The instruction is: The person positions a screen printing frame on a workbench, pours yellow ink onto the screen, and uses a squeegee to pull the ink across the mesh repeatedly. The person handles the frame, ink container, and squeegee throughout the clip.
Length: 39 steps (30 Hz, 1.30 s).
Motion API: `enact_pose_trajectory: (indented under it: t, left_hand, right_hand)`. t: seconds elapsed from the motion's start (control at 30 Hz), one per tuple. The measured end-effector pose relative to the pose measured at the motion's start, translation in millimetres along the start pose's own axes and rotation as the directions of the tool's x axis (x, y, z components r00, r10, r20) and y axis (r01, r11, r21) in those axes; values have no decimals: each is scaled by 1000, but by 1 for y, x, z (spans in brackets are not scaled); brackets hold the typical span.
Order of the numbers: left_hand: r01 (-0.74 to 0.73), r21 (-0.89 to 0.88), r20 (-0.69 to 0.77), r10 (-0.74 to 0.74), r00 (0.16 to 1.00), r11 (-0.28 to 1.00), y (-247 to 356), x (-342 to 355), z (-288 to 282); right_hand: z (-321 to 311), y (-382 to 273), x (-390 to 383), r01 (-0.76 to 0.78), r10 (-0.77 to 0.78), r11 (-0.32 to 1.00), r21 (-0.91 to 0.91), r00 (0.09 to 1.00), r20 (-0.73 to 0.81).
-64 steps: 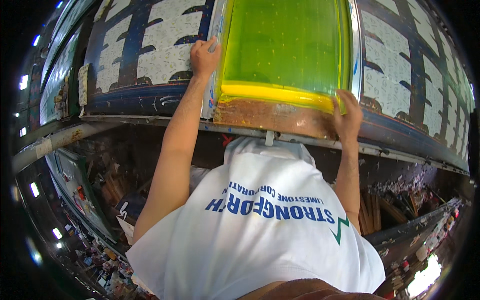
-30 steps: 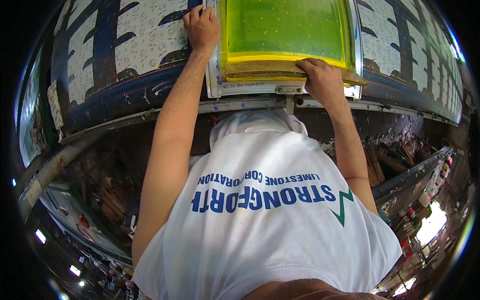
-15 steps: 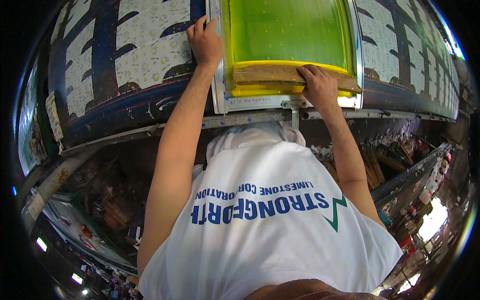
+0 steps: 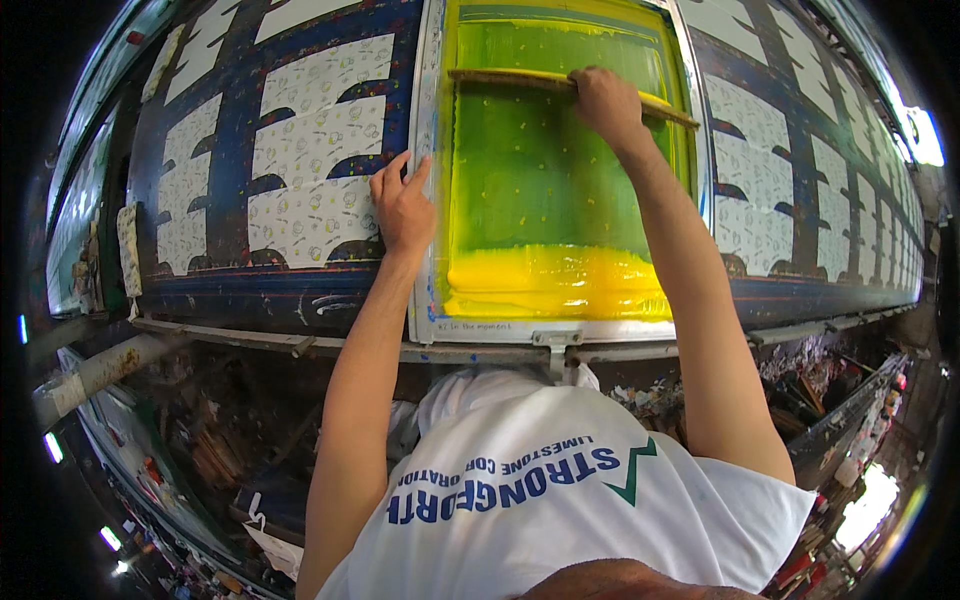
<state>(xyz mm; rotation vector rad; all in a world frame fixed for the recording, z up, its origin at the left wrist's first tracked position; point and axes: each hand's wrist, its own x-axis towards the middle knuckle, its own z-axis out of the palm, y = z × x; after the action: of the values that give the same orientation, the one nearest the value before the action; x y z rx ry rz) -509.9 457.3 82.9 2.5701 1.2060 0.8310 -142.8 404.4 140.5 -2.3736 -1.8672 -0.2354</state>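
My right hand (image 4: 610,105) is closed around the top of a wooden squeegee (image 4: 510,79), which lies crosswise over the far part of a screen printing frame (image 4: 423,240). Yellow ink clings along the squeegee. The green mesh (image 4: 545,185) has yellow streaks at its edges, and a thick, wet band of yellow ink (image 4: 550,275) spreads across its near end. My left hand (image 4: 405,210) lies at the frame's left side, its fingers apart and touching the metal rim. The squeegee's blade edge is hidden from me.
Printed white sheets with cutouts (image 4: 320,145) lie on the dark blue table (image 4: 225,285) left of the frame, with more sheets (image 4: 750,165) to the right. A metal bracket (image 4: 556,340) sits at the frame's near edge, by the rail. Scraps and wood pieces fill the space below.
My right hand has moved the squeegee from the near end of the screen to its far part. A yellow ink band now shows at the near end. My left hand stays by the rim.
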Motion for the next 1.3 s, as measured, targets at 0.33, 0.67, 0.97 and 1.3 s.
enact_pose_trajectory:
  t: [0.33, 0.67, 0.97, 1.3]
  left_hand:
    - [-58, 80, 18, 56, 998, 995, 3, 0, -2]
    - [-73, 117, 12, 72, 997, 990, 3, 1, 1]
    - [-116, 122, -22, 120, 993, 986, -2, 6, 3]
    - [-100, 43, -64, 103, 993, 994, -15, 1, 15]
  right_hand:
    - [19, 70, 141, 64, -64, 998, 2, 994, 90]
    - [25, 107, 200, 88, -102, 992, 89, 980, 169]
    - [6, 67, 117, 59, -72, 996, 64, 973, 221]
    - [-50, -43, -113, 43, -60, 997, 63, 955, 291]
